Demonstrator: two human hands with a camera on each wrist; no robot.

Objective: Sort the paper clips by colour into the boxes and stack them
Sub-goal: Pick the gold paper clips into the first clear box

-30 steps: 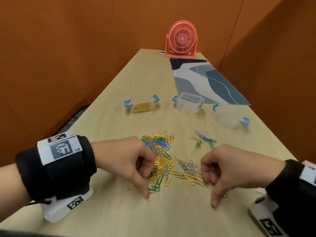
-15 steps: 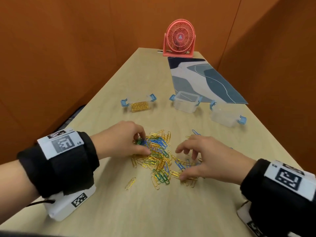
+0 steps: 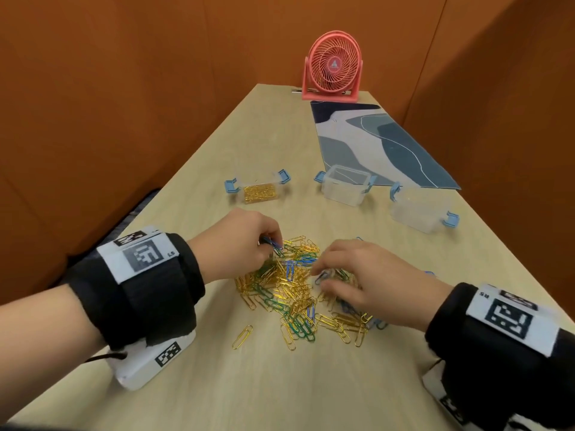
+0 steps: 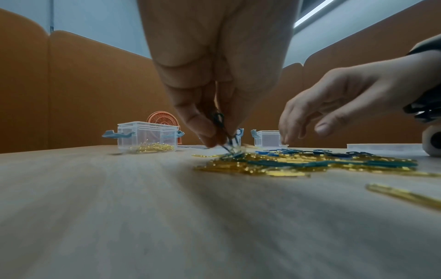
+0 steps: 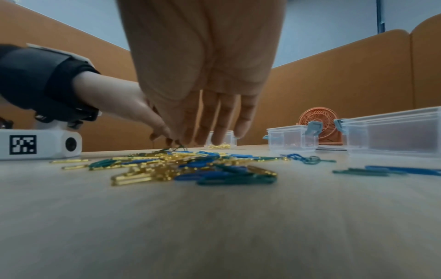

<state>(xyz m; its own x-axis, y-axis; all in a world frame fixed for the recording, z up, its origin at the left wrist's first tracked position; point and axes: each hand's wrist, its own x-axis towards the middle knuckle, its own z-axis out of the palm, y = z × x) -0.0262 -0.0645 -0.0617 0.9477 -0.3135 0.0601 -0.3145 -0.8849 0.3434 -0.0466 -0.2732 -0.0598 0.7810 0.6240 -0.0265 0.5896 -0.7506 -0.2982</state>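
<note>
A mixed pile of gold, green and blue paper clips lies on the wooden table in front of me. My left hand is at the pile's far left edge; thumb and fingertips pinch a few blue and dark clips just above it. My right hand hovers over the pile's right side, its fingers stretched down onto the clips with the thumb apart. Three clear boxes with blue latches stand beyond: the left box holds gold clips, the middle box and the right box look empty.
A single gold clip lies apart at the pile's near left. A patterned blue mat and a pink desk fan are at the far end. Orange partition walls close in both sides; the table's right edge runs near the right box.
Both hands have moved from the near edge of the pile to its far part. The left hand has closed on some blue clips; the right hand's fingers have spread over the pile.
</note>
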